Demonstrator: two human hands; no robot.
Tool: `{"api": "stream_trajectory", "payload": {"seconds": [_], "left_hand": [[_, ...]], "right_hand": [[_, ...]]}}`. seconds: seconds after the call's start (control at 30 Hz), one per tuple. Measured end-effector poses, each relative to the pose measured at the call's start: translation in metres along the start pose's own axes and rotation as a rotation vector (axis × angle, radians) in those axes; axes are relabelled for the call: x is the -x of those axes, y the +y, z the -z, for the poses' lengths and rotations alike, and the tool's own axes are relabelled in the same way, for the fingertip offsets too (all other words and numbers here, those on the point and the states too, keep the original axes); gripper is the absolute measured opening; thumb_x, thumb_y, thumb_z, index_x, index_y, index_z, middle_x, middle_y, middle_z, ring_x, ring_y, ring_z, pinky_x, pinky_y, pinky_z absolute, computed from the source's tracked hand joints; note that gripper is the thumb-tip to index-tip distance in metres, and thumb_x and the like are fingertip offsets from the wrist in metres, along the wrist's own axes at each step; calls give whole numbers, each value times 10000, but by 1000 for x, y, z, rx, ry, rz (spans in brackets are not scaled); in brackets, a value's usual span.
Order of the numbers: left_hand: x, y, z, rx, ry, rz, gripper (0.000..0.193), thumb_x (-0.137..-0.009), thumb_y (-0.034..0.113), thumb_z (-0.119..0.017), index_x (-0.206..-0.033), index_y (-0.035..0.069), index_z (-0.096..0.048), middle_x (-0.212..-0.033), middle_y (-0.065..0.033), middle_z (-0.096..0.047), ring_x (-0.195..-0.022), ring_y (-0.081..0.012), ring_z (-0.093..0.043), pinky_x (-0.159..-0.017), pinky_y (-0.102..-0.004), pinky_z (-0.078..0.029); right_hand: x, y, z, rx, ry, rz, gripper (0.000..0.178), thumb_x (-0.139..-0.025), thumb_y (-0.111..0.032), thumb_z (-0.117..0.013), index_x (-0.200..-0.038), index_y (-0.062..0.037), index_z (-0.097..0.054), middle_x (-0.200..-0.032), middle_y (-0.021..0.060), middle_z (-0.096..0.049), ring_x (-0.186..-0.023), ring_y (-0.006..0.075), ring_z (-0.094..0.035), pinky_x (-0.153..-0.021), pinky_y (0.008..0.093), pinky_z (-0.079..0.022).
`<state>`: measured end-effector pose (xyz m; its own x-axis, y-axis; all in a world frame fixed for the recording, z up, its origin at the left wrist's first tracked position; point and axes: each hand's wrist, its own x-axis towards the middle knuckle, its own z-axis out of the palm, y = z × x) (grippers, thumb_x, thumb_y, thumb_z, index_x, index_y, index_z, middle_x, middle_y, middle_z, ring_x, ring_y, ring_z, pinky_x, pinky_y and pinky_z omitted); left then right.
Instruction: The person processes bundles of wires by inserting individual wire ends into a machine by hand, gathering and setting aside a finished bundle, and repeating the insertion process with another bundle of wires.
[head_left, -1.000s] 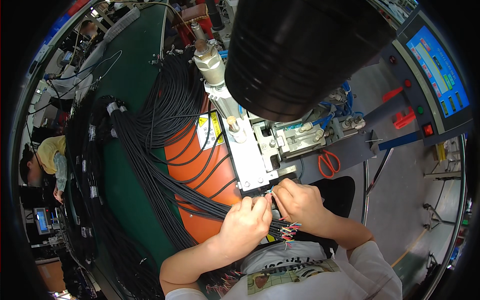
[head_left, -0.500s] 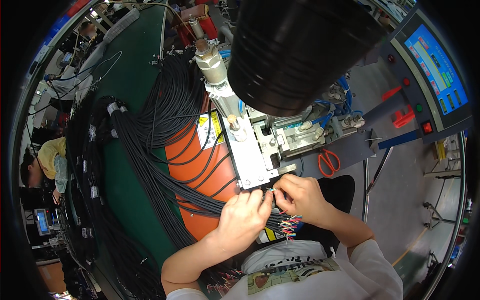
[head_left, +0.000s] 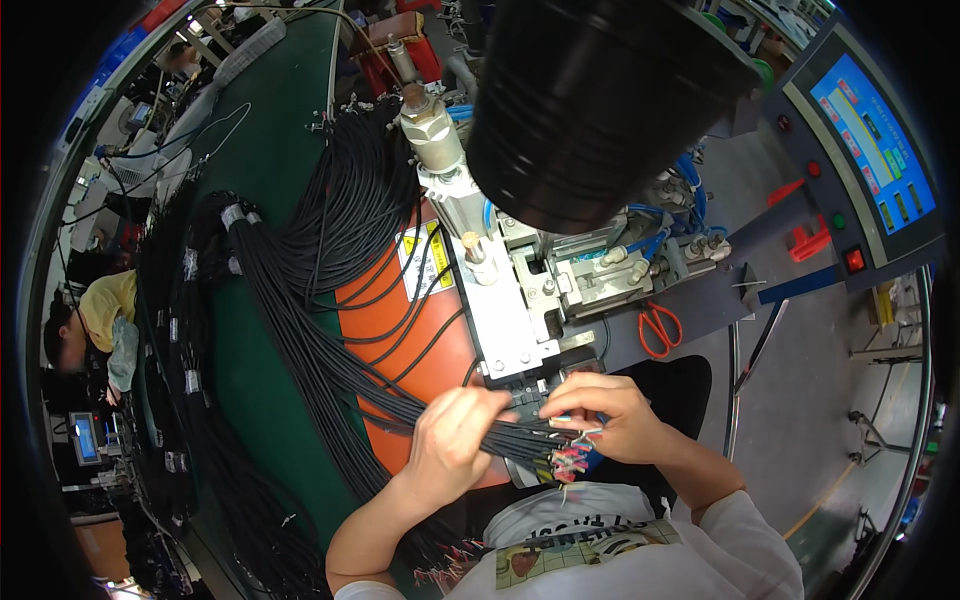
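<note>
My left hand (head_left: 452, 437) is closed over a bundle of black cables (head_left: 395, 400), its thumb and forefinger pointing toward the machine. The bundle runs under its palm to stripped ends with red, white and other coloured wires (head_left: 570, 460). Just right of them is my right hand (head_left: 618, 415), fingers reaching left and thumb apart below them, close against the cable ends. Directly beyond both hands stands a metal press machine (head_left: 515, 335) with a dark fixture (head_left: 525, 390) at its near end. Part of the bundle is hidden by my left hand.
A large black cylinder (head_left: 600, 110) overhangs the machine. Red-handled scissors (head_left: 660, 330) lie right of it. A control screen (head_left: 870, 140) stands at the far right. More coiled black cables (head_left: 350, 190) lie on the green table (head_left: 250, 350). A person in yellow (head_left: 105, 310) works at far left.
My hands have drawn apart from a pinch at one cable's end by the machine. The left moved left and the bundle's wire ends shifted. The fixture now shows between the hands.
</note>
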<state>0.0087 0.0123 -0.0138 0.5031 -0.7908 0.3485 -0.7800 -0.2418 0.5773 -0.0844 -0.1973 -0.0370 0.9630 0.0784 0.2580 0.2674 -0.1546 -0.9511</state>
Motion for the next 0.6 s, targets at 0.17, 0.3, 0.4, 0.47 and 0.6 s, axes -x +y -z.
{"api": "stream_trajectory", "payload": {"seconds": [0.17,0.3,0.4,0.47,0.6], "left_hand": [[-3,11,1,101,40,21,342,-637,43,-767,-933,-13,-606,-806,-120,-630,-648,-296,-634,-580,-360,-505],[-6,6,-1,247,39,126,238,-703,43,-742,-900,-11,-620,-745,-125,-639,-639,-284,-643,-570,-350,-501],[-8,1,4,347,-65,148,227,-709,34,-730,-909,-2,-629,-763,-122,-651,-647,-279,-647,-574,-349,-502],[-6,-3,1,393,-74,134,239,-699,39,-732,-914,2,-633,-773,-115,-657,-662,-278,-649,-604,-347,-502],[-8,6,-7,81,-47,-102,398,-691,96,-717,-1058,-15,-612,-808,-84,-613,-680,-256,-618,-602,-349,-465]], "right_hand": [[1,5,-7,-321,27,-287,265,-865,11,-628,-1130,-6,-636,-957,62,-665,-659,49,-571,-595,194,-458],[2,10,-7,-727,39,-364,291,-911,3,-581,-1200,37,-578,-963,110,-670,-669,71,-608,-535,185,-437],[-3,7,-3,-783,31,-402,238,-917,12,-573,-1152,37,-604,-948,102,-658,-663,83,-627,-501,184,-422],[-7,5,-4,-676,-32,-355,187,-902,10,-604,-1087,22,-633,-888,59,-646,-652,75,-624,-487,172,-404],[-4,9,-12,-122,108,-49,88,-859,1,-670,-935,8,-627,-947,53,-616,-655,50,-597,-502,173,-411]]}}
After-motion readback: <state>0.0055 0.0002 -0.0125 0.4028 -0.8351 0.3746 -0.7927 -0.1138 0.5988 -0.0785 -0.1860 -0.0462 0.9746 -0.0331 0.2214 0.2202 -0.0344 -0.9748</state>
